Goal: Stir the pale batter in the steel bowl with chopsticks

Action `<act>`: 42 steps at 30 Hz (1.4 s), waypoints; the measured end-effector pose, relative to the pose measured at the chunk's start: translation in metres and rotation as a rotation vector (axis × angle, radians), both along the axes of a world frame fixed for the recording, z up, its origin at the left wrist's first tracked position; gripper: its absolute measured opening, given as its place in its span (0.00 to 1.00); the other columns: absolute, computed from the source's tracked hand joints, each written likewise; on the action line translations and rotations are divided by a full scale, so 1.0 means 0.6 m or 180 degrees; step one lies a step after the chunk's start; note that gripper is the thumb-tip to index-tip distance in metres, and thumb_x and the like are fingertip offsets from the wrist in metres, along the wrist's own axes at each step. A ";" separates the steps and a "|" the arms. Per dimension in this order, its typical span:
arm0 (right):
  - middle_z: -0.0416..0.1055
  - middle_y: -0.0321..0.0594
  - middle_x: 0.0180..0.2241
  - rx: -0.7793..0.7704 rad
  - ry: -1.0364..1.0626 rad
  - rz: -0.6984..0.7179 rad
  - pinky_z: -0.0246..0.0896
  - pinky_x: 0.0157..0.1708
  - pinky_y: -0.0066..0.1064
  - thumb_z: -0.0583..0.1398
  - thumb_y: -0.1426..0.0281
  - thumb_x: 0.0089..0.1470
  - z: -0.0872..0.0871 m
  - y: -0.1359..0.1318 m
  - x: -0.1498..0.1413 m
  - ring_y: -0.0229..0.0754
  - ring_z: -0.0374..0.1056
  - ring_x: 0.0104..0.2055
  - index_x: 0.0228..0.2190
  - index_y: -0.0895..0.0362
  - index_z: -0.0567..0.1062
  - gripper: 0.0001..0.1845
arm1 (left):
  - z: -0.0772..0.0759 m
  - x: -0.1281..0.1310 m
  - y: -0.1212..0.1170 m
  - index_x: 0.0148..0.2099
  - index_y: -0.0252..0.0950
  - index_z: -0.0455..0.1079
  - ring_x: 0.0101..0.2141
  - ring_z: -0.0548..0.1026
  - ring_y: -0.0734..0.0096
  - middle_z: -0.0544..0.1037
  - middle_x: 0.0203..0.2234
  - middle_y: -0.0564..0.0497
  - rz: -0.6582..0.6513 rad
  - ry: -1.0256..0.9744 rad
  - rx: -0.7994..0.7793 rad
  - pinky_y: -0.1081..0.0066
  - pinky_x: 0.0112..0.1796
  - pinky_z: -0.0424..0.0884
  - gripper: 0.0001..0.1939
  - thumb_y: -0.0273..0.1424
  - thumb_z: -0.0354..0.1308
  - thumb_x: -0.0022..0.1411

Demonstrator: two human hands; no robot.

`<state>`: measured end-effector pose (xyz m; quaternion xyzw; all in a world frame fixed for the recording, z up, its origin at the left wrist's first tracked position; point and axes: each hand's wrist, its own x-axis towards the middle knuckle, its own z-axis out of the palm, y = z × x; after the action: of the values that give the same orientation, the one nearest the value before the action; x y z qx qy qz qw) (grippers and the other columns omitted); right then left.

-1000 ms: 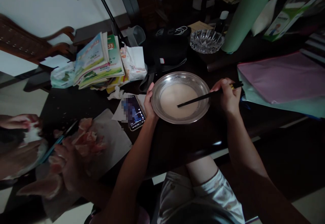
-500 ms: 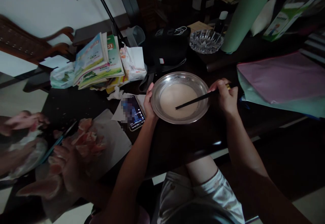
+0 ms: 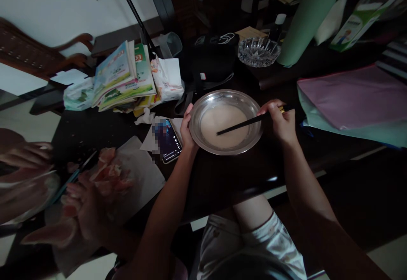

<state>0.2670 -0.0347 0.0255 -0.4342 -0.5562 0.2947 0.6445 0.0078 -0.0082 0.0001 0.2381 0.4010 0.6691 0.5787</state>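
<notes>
A round metal bowl (image 3: pixel 254 142) stands on the dark table with a pale, cloudy liquid (image 3: pixel 222 121) in it. My left hand (image 3: pixel 187 128) grips the bowl's left rim, thumb up along the side. In my right hand (image 3: pixel 281 121), at the right of the bowl, are black chopsticks (image 3: pixel 243 124), which lean left over the rim with their tips at the liquid. Whether they are one or two sticks I cannot tell. Just left of my left wrist lies a lit phone (image 3: pixel 170 142) on white paper.
At the left, other people's hands (image 3: pixel 25 155) are busy near pinkish peel pieces (image 3: pixel 110 172), a blue-handled knife (image 3: pixel 68 182) and a white sheet (image 3: pixel 140 165). Books (image 3: pixel 124 76) and a tissue pack (image 3: pixel 167 79) stand behind. A glass ashtray (image 3: pixel 259 53), green cylinder (image 3: pixel 305 30) and pink folder (image 3: pixel 352 98) are beyond.
My right hand has shifted slightly left, and the chopstick tips have moved a little left and up in the liquid. My left hand and the bowl stay put. Another person's hands at left moved.
</notes>
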 end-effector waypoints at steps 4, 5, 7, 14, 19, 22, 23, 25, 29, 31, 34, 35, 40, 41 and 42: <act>0.74 0.36 0.24 0.0041 -0.0094 -0.0072 0.66 0.35 0.35 0.62 0.51 0.58 -0.001 0.003 0.004 0.41 0.72 0.30 0.24 0.53 0.77 0.21 | -0.001 0.000 0.000 0.47 0.43 0.79 0.59 0.72 0.59 0.81 0.51 0.52 0.0006 -0.0003 0.0007 0.64 0.60 0.65 0.15 0.33 0.58 0.60; 0.73 0.35 0.23 0.0079 -0.0030 -0.0232 0.66 0.34 0.35 0.61 0.51 0.58 -0.001 0.005 0.006 0.40 0.72 0.29 0.23 0.53 0.76 0.21 | -0.001 0.000 0.000 0.48 0.42 0.79 0.59 0.72 0.60 0.81 0.51 0.53 0.0009 -0.0004 0.0004 0.65 0.60 0.65 0.15 0.33 0.57 0.60; 0.70 0.34 0.21 0.0157 0.0134 -0.0532 0.65 0.32 0.35 0.61 0.51 0.58 -0.001 0.006 0.008 0.39 0.70 0.26 0.20 0.53 0.74 0.23 | -0.001 0.000 0.000 0.49 0.41 0.78 0.58 0.72 0.61 0.81 0.50 0.53 0.0020 -0.0006 0.0004 0.66 0.59 0.66 0.16 0.32 0.56 0.60; 0.72 0.35 0.21 -0.0008 0.0041 -0.0024 0.65 0.31 0.34 0.62 0.53 0.58 -0.006 0.003 0.004 0.39 0.71 0.27 0.22 0.54 0.76 0.21 | 0.001 0.000 0.000 0.48 0.41 0.79 0.58 0.73 0.61 0.82 0.49 0.53 0.0032 -0.0061 -0.0019 0.66 0.58 0.66 0.14 0.31 0.56 0.62; 0.72 0.34 0.22 0.0176 0.0134 -0.0334 0.65 0.33 0.33 0.62 0.53 0.59 -0.006 0.008 0.011 0.39 0.71 0.27 0.22 0.54 0.76 0.21 | -0.003 -0.001 0.002 0.47 0.42 0.79 0.58 0.73 0.61 0.83 0.48 0.53 0.0000 -0.0119 0.0042 0.66 0.59 0.65 0.14 0.31 0.57 0.61; 0.69 0.33 0.19 0.0208 0.0339 -0.0367 0.64 0.30 0.33 0.61 0.53 0.59 -0.006 0.007 0.013 0.38 0.69 0.24 0.20 0.53 0.73 0.22 | -0.006 -0.002 0.003 0.47 0.42 0.79 0.58 0.73 0.61 0.83 0.47 0.53 -0.0020 -0.0122 0.0085 0.66 0.59 0.65 0.14 0.32 0.57 0.60; 0.68 0.33 0.19 0.0175 0.0363 -0.0262 0.64 0.29 0.33 0.62 0.53 0.59 -0.006 0.007 0.012 0.38 0.68 0.24 0.20 0.53 0.73 0.22 | -0.006 -0.002 0.003 0.47 0.42 0.79 0.58 0.73 0.61 0.83 0.48 0.53 -0.0031 -0.0118 0.0097 0.66 0.59 0.65 0.14 0.32 0.58 0.60; 0.70 0.33 0.20 0.0075 0.0281 -0.0017 0.65 0.30 0.34 0.62 0.54 0.59 -0.008 0.005 0.009 0.38 0.69 0.25 0.22 0.53 0.74 0.20 | -0.006 -0.002 0.003 0.47 0.42 0.78 0.58 0.72 0.61 0.82 0.48 0.53 -0.0045 -0.0111 0.0108 0.66 0.59 0.64 0.14 0.33 0.58 0.60; 0.75 0.35 0.25 0.0059 -0.0010 0.0088 0.67 0.35 0.34 0.62 0.53 0.58 -0.007 0.004 0.007 0.39 0.72 0.30 0.24 0.52 0.77 0.19 | -0.005 -0.002 0.002 0.47 0.41 0.79 0.56 0.74 0.63 0.82 0.48 0.53 -0.0032 -0.0163 0.0106 0.67 0.59 0.64 0.14 0.32 0.58 0.60; 0.75 0.36 0.25 0.0157 0.0033 -0.0120 0.67 0.36 0.35 0.62 0.53 0.59 -0.004 0.005 0.009 0.39 0.72 0.31 0.22 0.53 0.76 0.21 | -0.004 -0.001 0.002 0.46 0.41 0.79 0.54 0.75 0.64 0.83 0.47 0.53 -0.0014 -0.0194 0.0093 0.67 0.58 0.65 0.14 0.31 0.57 0.60; 0.73 0.36 0.21 0.0229 0.0403 -0.0382 0.65 0.30 0.33 0.60 0.53 0.60 0.001 0.005 0.011 0.38 0.71 0.26 0.18 0.54 0.72 0.25 | -0.002 0.000 0.002 0.46 0.41 0.80 0.53 0.76 0.64 0.83 0.46 0.53 0.0002 -0.0192 0.0066 0.68 0.57 0.66 0.13 0.30 0.56 0.61; 0.73 0.36 0.20 0.0199 0.0544 -0.0357 0.62 0.26 0.32 0.60 0.53 0.60 0.002 0.004 0.010 0.37 0.69 0.24 0.18 0.54 0.71 0.25 | -0.002 0.000 0.002 0.46 0.41 0.79 0.53 0.76 0.64 0.83 0.46 0.53 0.0006 -0.0180 0.0060 0.68 0.57 0.67 0.13 0.30 0.56 0.61; 0.76 0.36 0.21 -0.0216 0.0597 0.0244 0.55 0.18 0.28 0.65 0.51 0.54 0.006 -0.006 -0.002 0.37 0.68 0.22 0.22 0.54 0.71 0.22 | -0.003 -0.001 0.001 0.48 0.41 0.79 0.55 0.74 0.64 0.82 0.48 0.53 -0.0005 -0.0144 0.0047 0.67 0.58 0.65 0.14 0.30 0.56 0.62; 0.76 0.36 0.22 -0.0277 0.0529 0.0324 0.57 0.20 0.28 0.65 0.50 0.53 0.006 -0.006 -0.004 0.37 0.70 0.24 0.23 0.54 0.71 0.22 | -0.003 -0.001 0.001 0.48 0.41 0.79 0.56 0.74 0.63 0.82 0.49 0.53 -0.0014 -0.0141 0.0056 0.67 0.59 0.65 0.14 0.31 0.56 0.61; 0.76 0.36 0.23 -0.0293 0.0492 0.0344 0.58 0.21 0.27 0.65 0.50 0.53 0.006 -0.006 -0.004 0.37 0.70 0.25 0.24 0.54 0.71 0.22 | -0.004 -0.001 0.001 0.48 0.41 0.79 0.56 0.74 0.63 0.82 0.49 0.52 -0.0020 -0.0135 0.0068 0.66 0.59 0.65 0.14 0.31 0.57 0.61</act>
<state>0.2648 -0.0383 0.0290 -0.4087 -0.5133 0.3868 0.6480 0.0070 -0.0074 -0.0022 0.2313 0.3808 0.6763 0.5866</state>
